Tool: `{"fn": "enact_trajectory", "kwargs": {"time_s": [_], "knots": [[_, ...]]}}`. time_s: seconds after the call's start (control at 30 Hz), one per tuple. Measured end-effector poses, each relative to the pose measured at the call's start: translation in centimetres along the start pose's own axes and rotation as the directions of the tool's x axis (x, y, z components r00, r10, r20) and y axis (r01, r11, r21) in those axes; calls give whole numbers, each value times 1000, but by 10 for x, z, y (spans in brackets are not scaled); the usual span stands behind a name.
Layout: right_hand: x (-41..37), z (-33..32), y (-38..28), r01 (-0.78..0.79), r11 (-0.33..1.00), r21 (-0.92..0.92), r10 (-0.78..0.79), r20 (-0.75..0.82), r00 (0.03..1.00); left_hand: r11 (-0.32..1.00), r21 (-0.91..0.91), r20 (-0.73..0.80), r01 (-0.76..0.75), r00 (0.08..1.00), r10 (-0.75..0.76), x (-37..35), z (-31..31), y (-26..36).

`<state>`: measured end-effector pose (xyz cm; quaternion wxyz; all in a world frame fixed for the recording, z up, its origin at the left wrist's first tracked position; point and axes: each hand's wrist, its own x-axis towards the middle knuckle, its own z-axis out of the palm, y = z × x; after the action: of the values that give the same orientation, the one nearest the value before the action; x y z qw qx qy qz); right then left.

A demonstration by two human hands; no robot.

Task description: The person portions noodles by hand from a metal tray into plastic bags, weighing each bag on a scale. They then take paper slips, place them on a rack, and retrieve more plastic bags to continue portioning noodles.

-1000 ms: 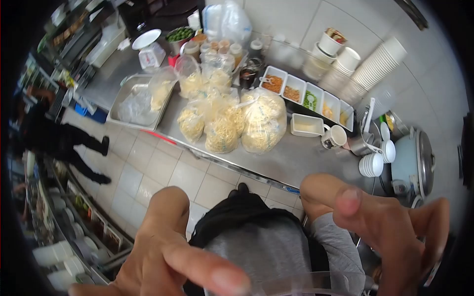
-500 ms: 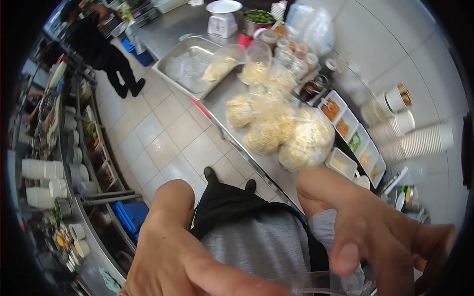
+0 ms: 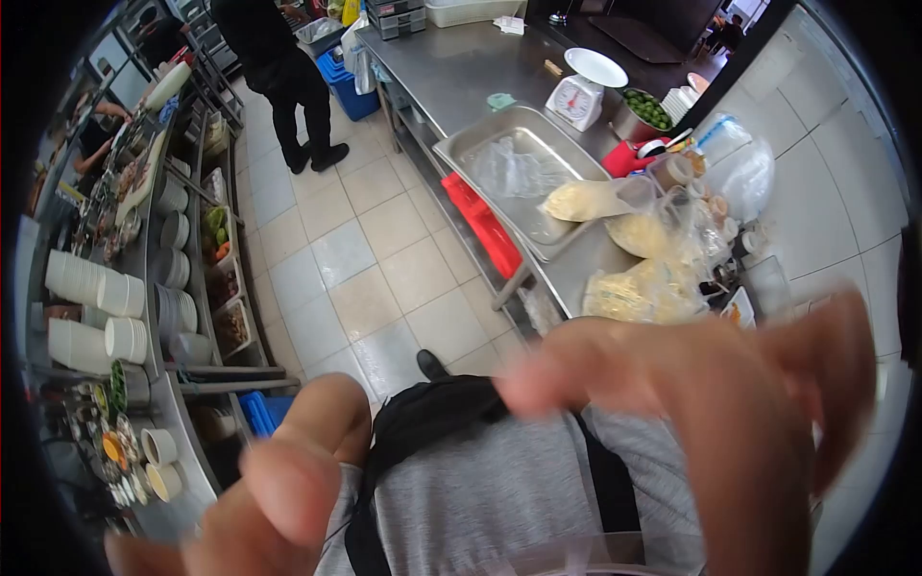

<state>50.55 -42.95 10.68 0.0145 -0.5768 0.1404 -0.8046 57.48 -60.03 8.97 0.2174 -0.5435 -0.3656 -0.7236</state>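
My left hand (image 3: 259, 509) is raised close to the camera at the lower left, thumb apart from the fingers, which run off the bottom edge. Nothing shows in it. My right hand (image 3: 711, 384), blurred and also close to the camera, has its fingers spread with nothing visible between them. Behind it on the steel counter lie clear bags of pale yellow shredded food (image 3: 639, 293), partly hidden by the hand. A clear plastic rim (image 3: 586, 566) shows at the bottom, below my grey shirt (image 3: 480, 480).
A steel tray (image 3: 447, 149) holds crumpled plastic and one bag. Beyond stand a white dial scale (image 3: 576, 101) and a pot of green limes (image 3: 645, 110). At left, a shelf bears stacked white bowls (image 3: 82, 346). A person in black (image 3: 279, 77) stands in the tiled aisle.
My view has swung right and up toward the counter's far end. Both hands have shifted; my right hand now rises across the food bags. The person in black appears farther right.
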Motion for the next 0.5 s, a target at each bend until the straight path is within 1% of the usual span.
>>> {"fn": "enact_trajectory", "kwargs": {"time_s": [0.07,0.13,0.17,0.2,0.23,0.27,0.3,0.33,0.37,0.4,0.43,0.47,0.5], "knots": [[-3,-21,40,-123,990,63,128,-83,988,995,91,-48,37,998,-33,-2,-40,20],[-19,-54,79,-302,948,100,315,-178,932,973,221,-126,72,991,-45,-8,-76,35],[-31,-72,93,-402,911,93,413,-234,880,952,292,-188,97,981,-43,-15,-93,41],[-44,-90,105,-562,825,62,556,-269,787,906,413,-285,93,958,31,-26,-106,42],[-55,-103,116,-685,728,-27,644,-314,697,843,528,-369,104,922,117,-39,-118,43],[-63,-115,125,-790,604,-108,715,-364,597,813,540,-432,218,901,46,-56,-136,44],[-72,-127,133,-837,522,-164,714,-453,534,770,549,-494,325,869,-15,-74,-155,44],[-80,-138,141,-877,433,-209,700,-535,473,750,482,-613,453,786,-81,-89,-169,40],[-89,-154,147,-893,403,-201,672,-597,438,718,402,-717,568,683,-139,-105,-182,33],[-97,-170,152,-908,375,-187,641,-654,400,680,302,-829,668,536,-159,-129,-193,25],[-101,-186,158,-915,370,-164,612,-697,373,639,185,-913,746,370,-168,-150,-204,16],[-104,-203,165,-921,364,-141,581,-738,343,622,46,-950,782,226,-214,-159,-213,5],[-107,-222,172,-929,230,-290,526,-766,369,603,-96,-964,792,78,-255,-167,-221,-8]]}}
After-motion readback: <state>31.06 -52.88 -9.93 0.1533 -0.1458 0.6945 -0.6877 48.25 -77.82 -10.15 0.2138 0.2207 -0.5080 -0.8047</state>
